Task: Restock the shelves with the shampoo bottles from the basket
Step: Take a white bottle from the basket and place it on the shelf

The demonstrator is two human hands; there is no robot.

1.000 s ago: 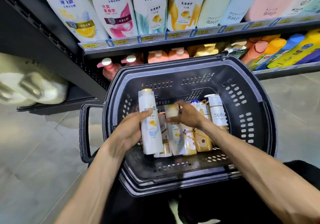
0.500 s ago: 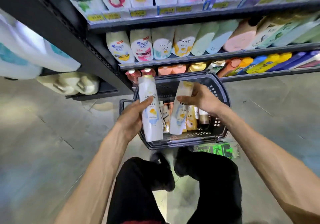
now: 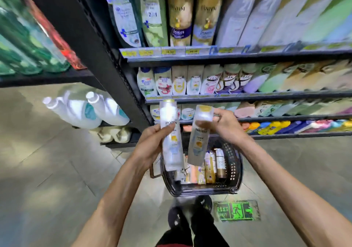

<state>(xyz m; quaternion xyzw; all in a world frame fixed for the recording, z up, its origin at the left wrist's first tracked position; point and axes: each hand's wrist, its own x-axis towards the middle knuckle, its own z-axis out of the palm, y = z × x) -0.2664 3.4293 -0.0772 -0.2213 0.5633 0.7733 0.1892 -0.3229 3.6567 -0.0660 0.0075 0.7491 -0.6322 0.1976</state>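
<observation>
While both hands are raised in front of the shelving, the black perforated plastic basket sits below them on the grey tiled floor, just ahead of the person's dark shoes. Inside it a cluster of smaller bottles is packed side by side. Several have gold labels, some are pale, and a bronze-coloured one with a white top is at the right end. Their print is too blurred to read.

The left hand is wrapped round the middle of a tall white Pantene shampoo bottle. Its thumb lies across the front just under the brand name, and the other fingers curl behind, out of sight. The right hand grips a second white Pantene bottle high up near the cap, with the thumb tip pressed on the front and the fingers curled round the far side.

Both bottles are held above the basket with their caps up, side by side with a narrow gap between them. Each is white, fading to pale blue lower down, with a yellow emblem on the label. The left one stands nearly upright, and the right one leans with its top to the right. Behind them, black metal shelves carry rows of shampoo bottles above yellow price tags.
</observation>
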